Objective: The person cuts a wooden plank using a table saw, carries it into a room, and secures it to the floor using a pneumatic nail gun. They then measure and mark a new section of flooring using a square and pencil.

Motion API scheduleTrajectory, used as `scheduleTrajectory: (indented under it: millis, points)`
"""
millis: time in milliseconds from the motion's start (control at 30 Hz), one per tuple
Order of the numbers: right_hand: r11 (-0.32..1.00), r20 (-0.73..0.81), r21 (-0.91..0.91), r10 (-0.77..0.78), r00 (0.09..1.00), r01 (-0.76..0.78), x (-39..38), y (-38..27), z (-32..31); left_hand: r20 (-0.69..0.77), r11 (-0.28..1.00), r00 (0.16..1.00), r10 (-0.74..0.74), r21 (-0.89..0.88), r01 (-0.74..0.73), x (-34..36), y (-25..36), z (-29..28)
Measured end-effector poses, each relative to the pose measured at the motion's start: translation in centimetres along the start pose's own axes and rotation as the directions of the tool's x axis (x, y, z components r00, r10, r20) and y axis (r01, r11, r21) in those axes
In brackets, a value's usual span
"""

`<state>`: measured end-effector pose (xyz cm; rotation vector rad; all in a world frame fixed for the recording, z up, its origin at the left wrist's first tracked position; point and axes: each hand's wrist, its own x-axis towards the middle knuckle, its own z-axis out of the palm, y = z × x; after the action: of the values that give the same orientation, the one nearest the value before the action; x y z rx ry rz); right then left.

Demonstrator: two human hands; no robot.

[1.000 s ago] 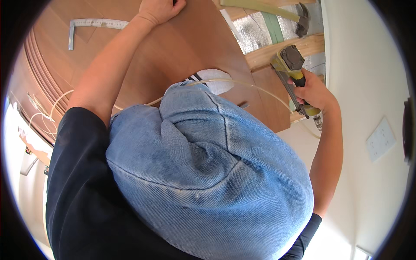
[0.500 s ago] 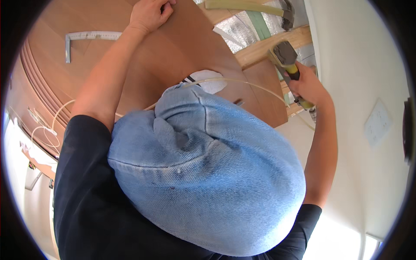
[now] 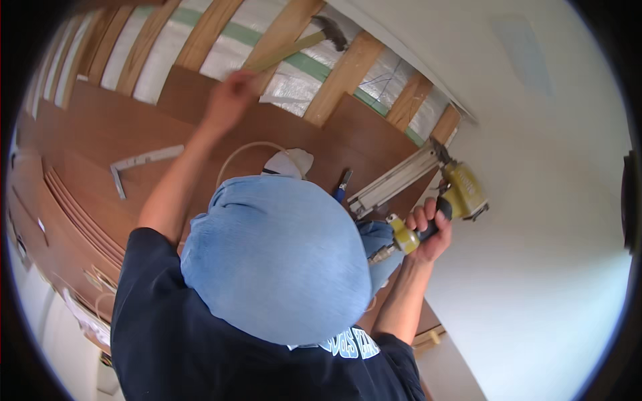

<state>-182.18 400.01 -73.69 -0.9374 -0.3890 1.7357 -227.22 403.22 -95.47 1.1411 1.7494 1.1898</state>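
My left hand [image 3: 231, 97], blurred by motion, is at the handle end of a yellow-handled claw hammer [image 3: 294, 47] over the joists; I cannot make out its grip. My right hand [image 3: 431, 240] is closed round the black grip of a yellow pneumatic nail gun [image 3: 465, 190], held beside the white wall with its long magazine angled across the boards and an air fitting at its lower end. A blue-handled tool [image 3: 343, 187] lies near the magazine. My bent denim-clad leg [image 3: 274, 254] fills the middle, with a pale shoe [image 3: 287, 162] behind it.
Brown floorboards [image 3: 167, 123] border exposed wooden joists [image 3: 348, 77] with silver foil and green strips between them. A metal square [image 3: 144, 157] lies left. Stacked boards [image 3: 80, 210] and coiled hose [image 3: 100, 281] are farther left. The white wall [image 3: 535, 200] rises on the right.
The view has swung, showing more joists. My left hand has moved from the board to the hammer's handle. My right hand has turned the nail gun over, swinging its head round.
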Motion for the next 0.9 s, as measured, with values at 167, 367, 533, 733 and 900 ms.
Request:
scheduleTrajectory:
  millis: [167, 367, 533, 733, 900]
  points:
    - [0.984, -0.134, 0.106, -0.126, 0.983, 0.141, -3.9, -0.1, -2.7, 0.956, 0.956, 0.065, 0.285, -0.279, -0.089, -2.7, 20.9, 12.7]
    - [0.937, -0.043, 0.227, -0.262, 0.964, 0.264, -3.8, 1.2, -5.4, 0.879, 0.856, -0.101, 0.466, -0.476, -0.199, -7.3, 17.7, 17.8]
    - [0.886, 0.001, 0.224, -0.417, 0.909, 0.406, -2.7, 2.0, -5.1, 0.774, 0.811, 0.243, 0.584, -0.57, -0.132, -8.5, 15.7, 17.1]
    - [0.821, 0.14, -0.105, -0.546, 0.826, 0.561, -0.6, 0.1, -4.2, 0.967, 0.98, 0.185, 0.178, -0.192, 0.061, -3.3, 10.7, 13.9]
    - [0.854, 0.151, -0.224, -0.445, 0.883, 0.469, -0.3, 0.2, 2.5, 0.737, 0.747, 0.555, 0.386, -0.603, 0.28, -0.5, 16.8, 19.9]
